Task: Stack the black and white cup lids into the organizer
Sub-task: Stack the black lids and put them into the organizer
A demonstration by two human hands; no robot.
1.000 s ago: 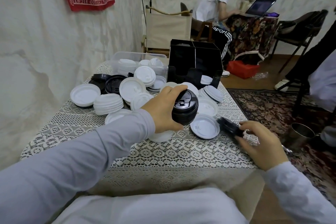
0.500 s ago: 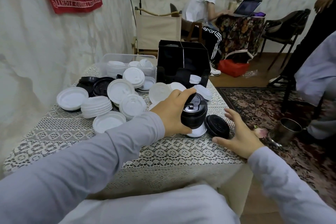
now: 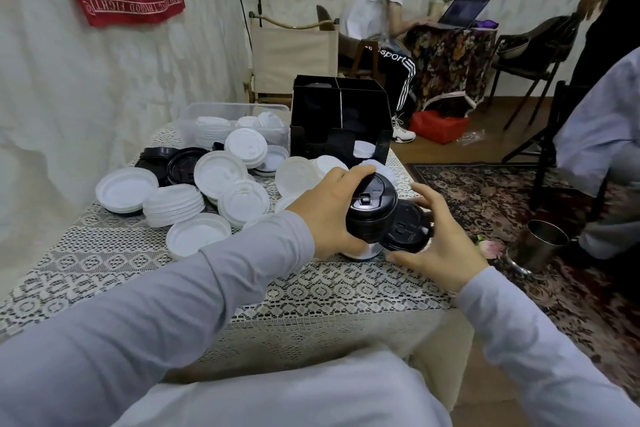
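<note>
The desk (image 3: 242, 288) carries everything. The organizer (image 3: 339, 107) stands at its far edge, at 12 o'clock, with its open tops facing up. The loose white lids (image 3: 214, 173) lie in a heap at about 10 o'clock, with a few dark ones among them.

The left hand (image 3: 329, 215) is near the middle of the desk. Its fingers (image 3: 343, 175) grasp a black stack (image 3: 372, 210) from the side, and the stack leans a little toward 3 o'clock. The right hand (image 3: 446, 246) is just beside it at 3 o'clock. Its fingers (image 3: 426, 194) and thumb are curled round the rim of one black lid (image 3: 407, 227), which touches the lower side of the stack. The lid is not seated on the stack.

I judge that the step in hand is to add this lid to the stack. To do it well:
- The left hand should bring the stack upright first, so that the rims can meet flat.
- The lid should go on with the same face up and its drinking spout turned the same way as the spouts under it, otherwise it will not nest.
- The lid should be pressed lightly at the rim only. A hard squeeze on the side of the stack can bend the thin plastic and push lids out.
- The full stack should then go toward 12 o'clock, held low on its side.
</note>
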